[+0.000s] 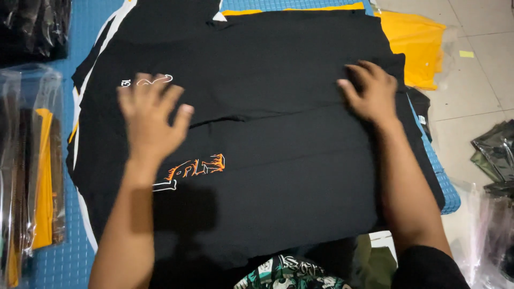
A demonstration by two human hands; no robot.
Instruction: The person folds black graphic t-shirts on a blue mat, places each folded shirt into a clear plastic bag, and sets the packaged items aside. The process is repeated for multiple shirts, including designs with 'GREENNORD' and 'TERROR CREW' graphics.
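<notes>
Packages, left edge: a clear plastic bag [27, 171] stands along the left side of the frame; folded cloth in yellow and brown shows through it.
Packages, upper left: dark plastic-wrapped bundles [33, 27] lie in the corner; contents too dark to tell.
Packages, right edge: crumpled dark and clear wrappers [495, 155] lie on the pale tiled floor [482, 69].
Label: a small yellow slip [467, 54] lies on the floor at upper right, well apart from the garments.
Garment in hand: a black shirt [278, 160] lies spread flat across the centre of the frame, with an orange flame-edged print [197, 167] at lower centre left and a small white print [150, 81] at upper left.
Beneath it: a blue textured mat [69, 257]; white-edged fabric shows along the shirt's left border.
Yellow garment: [415, 45] lies at upper right, partly under the black shirt.
Left hand: [152, 115] open, fingers spread, blurred, over the shirt near the white print; contact cannot be told.
Right hand: [372, 93] open, palm down, pressing flat on the shirt's right edge.
Hands: well apart, neither gripping anything.
</notes>
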